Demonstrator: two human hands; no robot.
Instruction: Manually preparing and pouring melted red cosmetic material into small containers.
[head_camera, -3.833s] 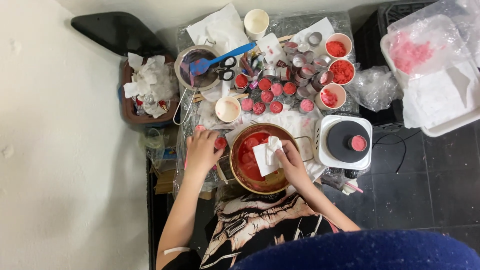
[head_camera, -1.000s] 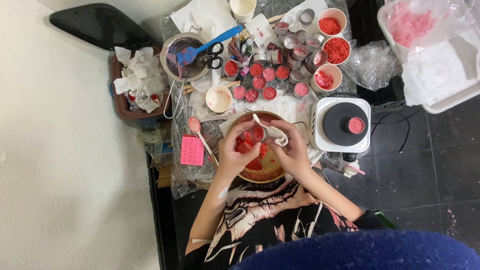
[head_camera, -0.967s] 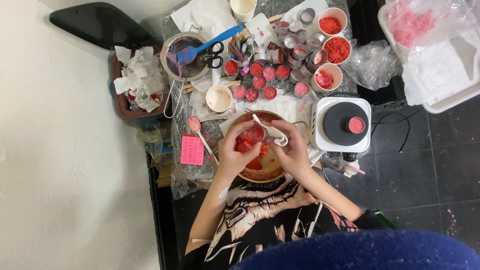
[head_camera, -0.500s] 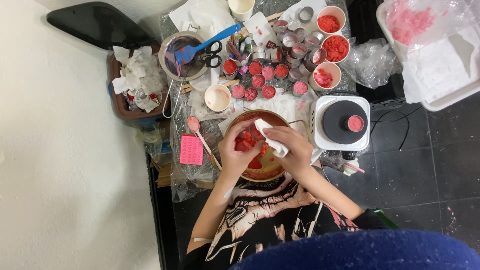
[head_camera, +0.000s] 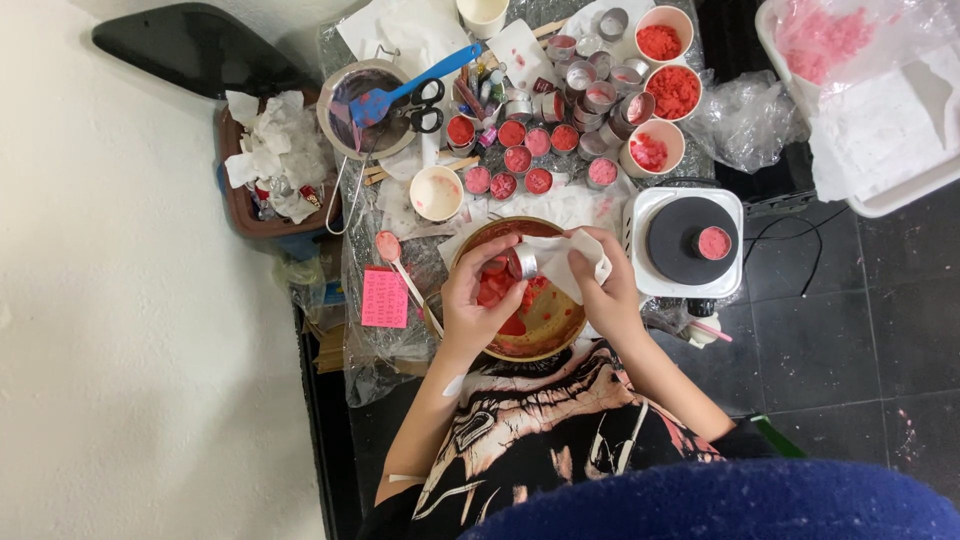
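Over the red-stained bowl (head_camera: 540, 330), your left hand (head_camera: 478, 300) pinched a small metal cup (head_camera: 524, 264), fingers closed around it, your right hand (head_camera: 605, 285) gripped a white tissue (head_camera: 572, 262) pressed against that cup, hotplate (head_camera: 690, 240) just beside, filled cups (head_camera: 520, 160) beyond.

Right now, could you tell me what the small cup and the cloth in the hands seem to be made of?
The small cup in the left hand looks like thin shiny metal, judging by its silvery glint. The cloth in the right hand looks like soft white paper tissue, crumpled and matte, though it could be fabric.
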